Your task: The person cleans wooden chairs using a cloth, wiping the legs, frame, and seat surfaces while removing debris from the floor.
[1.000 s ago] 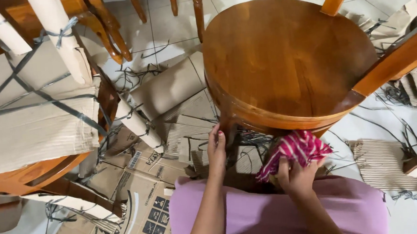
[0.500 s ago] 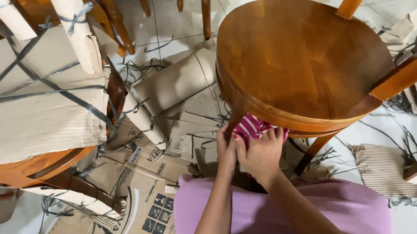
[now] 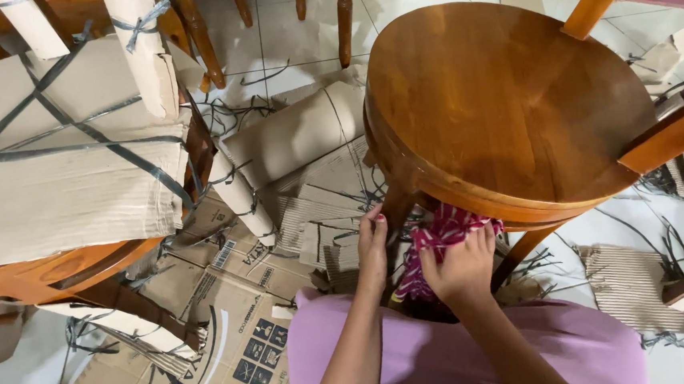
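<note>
Left hand: I see my left hand [image 3: 373, 242] on the front leg of the round brown wooden chair [image 3: 504, 100]. Its fingers [image 3: 378, 220] lie flat against the leg, loose, not wrapped around anything.
Right hand: my right hand [image 3: 459, 265] is just beside the left one, under the front edge of the seat. Its fingers [image 3: 474, 239] are clenched on the pink and white striped cloth [image 3: 441, 233].
Cloth: the striped cloth is pressed up against the underside of the seat rim, next to the leg. A bit of it hangs down below my hand.
Chair: it stands upright on the white tiled floor [image 3: 298, 27], right in front of my purple lap [image 3: 481, 351].
Left side: another wooden chair wrapped in brown cardboard and tied with grey string [image 3: 60, 179] sits well apart from my hands.
Floor: flat cardboard sheets with blue print [image 3: 232, 336] lie under my left arm. A roll of brown cardboard [image 3: 298, 131] lies between the two chairs. Cut bits of grey string [image 3: 667, 249] are scattered near the bare chair.
</note>
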